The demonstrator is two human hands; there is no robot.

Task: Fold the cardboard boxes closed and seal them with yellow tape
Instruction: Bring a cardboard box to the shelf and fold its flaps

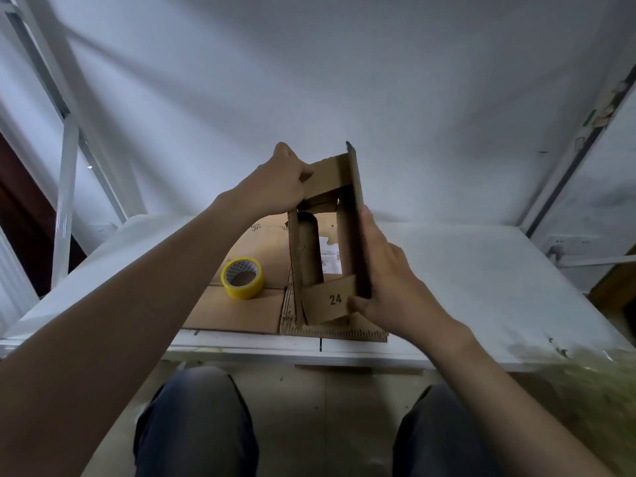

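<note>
Both hands gripped the box (327, 242) above the table (481, 287): left hand (275, 182) pinching the far flap, right hand (382, 280) clamping the side. Tape (243, 277) sat left, untouched. Flaps, seemingly loose, could have sprung open.

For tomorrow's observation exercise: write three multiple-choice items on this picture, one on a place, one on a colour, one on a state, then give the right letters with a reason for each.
1. Where does the tape roll lie?
A. on the flattened cardboard, left of the box
B. inside the box
C. on the floor

2. What colour is the tape roll?
A. red
B. yellow
C. blue

3. How is the cardboard box now?
A. sealed with tape
B. crushed flat
C. open, flaps not yet shut

Key: 1 A, it rests on the flat sheet beside the box. 2 B, its rim is yellow. 3 C, the left hand and right hand hold flaps and the inside shows.
</note>
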